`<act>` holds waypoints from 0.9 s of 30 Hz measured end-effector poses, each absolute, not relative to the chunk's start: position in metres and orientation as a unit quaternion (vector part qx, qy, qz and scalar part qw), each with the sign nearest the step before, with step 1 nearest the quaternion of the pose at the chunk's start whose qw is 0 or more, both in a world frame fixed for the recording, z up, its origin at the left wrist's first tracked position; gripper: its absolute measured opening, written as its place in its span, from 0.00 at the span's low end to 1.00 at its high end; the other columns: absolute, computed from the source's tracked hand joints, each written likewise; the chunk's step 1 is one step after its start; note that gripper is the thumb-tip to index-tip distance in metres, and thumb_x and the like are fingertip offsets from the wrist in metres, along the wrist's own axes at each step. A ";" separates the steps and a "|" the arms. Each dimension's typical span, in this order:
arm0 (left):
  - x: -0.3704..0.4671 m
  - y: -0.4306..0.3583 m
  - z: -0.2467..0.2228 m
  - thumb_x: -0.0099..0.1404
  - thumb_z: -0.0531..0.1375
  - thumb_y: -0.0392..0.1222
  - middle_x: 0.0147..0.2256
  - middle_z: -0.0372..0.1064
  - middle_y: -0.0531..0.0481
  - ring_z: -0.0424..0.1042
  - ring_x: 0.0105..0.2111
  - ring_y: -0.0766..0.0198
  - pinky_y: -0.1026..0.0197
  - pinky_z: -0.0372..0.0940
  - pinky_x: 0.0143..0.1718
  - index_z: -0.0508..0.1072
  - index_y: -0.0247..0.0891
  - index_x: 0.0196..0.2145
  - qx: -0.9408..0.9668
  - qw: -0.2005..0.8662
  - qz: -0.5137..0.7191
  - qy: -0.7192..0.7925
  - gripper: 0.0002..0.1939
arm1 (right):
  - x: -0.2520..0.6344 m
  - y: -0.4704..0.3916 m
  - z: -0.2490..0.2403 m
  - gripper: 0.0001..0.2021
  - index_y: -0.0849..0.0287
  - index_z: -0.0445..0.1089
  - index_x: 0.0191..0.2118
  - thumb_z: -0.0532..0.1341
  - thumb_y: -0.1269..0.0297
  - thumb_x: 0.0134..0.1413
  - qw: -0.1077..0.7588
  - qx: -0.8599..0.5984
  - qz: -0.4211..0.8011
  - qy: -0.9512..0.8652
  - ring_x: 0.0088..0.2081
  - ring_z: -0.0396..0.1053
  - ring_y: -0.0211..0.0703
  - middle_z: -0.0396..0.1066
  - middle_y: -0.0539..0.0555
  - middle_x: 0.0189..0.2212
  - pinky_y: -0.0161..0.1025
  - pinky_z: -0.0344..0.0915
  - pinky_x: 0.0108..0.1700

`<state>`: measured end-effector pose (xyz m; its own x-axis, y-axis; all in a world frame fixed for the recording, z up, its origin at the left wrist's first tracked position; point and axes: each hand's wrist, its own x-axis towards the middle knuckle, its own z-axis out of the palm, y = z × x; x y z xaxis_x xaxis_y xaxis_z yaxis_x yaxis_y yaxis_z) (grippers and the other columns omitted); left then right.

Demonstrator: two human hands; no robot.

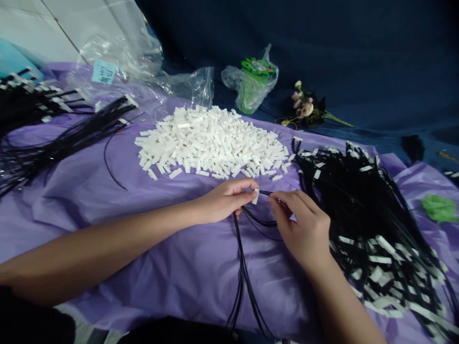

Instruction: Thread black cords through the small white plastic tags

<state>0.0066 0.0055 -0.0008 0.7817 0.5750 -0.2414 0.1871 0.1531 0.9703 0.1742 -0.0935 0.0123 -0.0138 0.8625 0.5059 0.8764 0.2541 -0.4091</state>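
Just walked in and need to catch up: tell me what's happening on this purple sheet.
A person sits at a purple sheet. The left hand pinches a small white piece while the right hand holds the end of a black cord against it. More black cords trail down from the hands. A heap of white pieces lies just beyond, and a pile of cords with white pieces on them lies to the right.

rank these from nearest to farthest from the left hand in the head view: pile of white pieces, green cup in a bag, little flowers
From the left hand:
1. pile of white pieces, just beyond the fingers
2. green cup in a bag, farther back, slightly right
3. little flowers, back right on the dark blue cloth
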 end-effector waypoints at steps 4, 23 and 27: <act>0.007 0.005 -0.003 0.65 0.54 0.47 0.27 0.58 0.56 0.60 0.22 0.72 0.67 0.61 0.24 0.67 0.39 0.41 0.627 0.704 0.146 0.299 0.11 | 0.175 -0.091 0.010 0.04 0.60 0.70 0.40 0.59 0.71 0.59 0.347 -0.596 -0.010 -0.724 0.29 0.69 0.37 0.72 0.53 0.31 0.33 0.64 0.33; 0.009 0.008 -0.006 0.64 0.57 0.46 0.24 0.58 0.58 0.61 0.19 0.73 0.67 0.61 0.23 0.68 0.38 0.38 0.578 0.741 0.174 0.294 0.09 | 0.169 -0.094 0.015 0.07 0.60 0.70 0.41 0.63 0.71 0.55 0.332 -0.596 -0.107 -0.723 0.34 0.70 0.41 0.72 0.56 0.34 0.36 0.66 0.36; 0.008 0.013 -0.007 0.61 0.60 0.47 0.25 0.62 0.56 0.64 0.19 0.71 0.64 0.63 0.23 0.67 0.39 0.35 0.506 0.779 0.197 0.313 0.10 | 0.169 -0.105 0.023 0.13 0.57 0.71 0.41 0.69 0.71 0.47 0.341 -0.520 -0.232 -0.748 0.32 0.67 0.42 0.71 0.55 0.32 0.39 0.64 0.34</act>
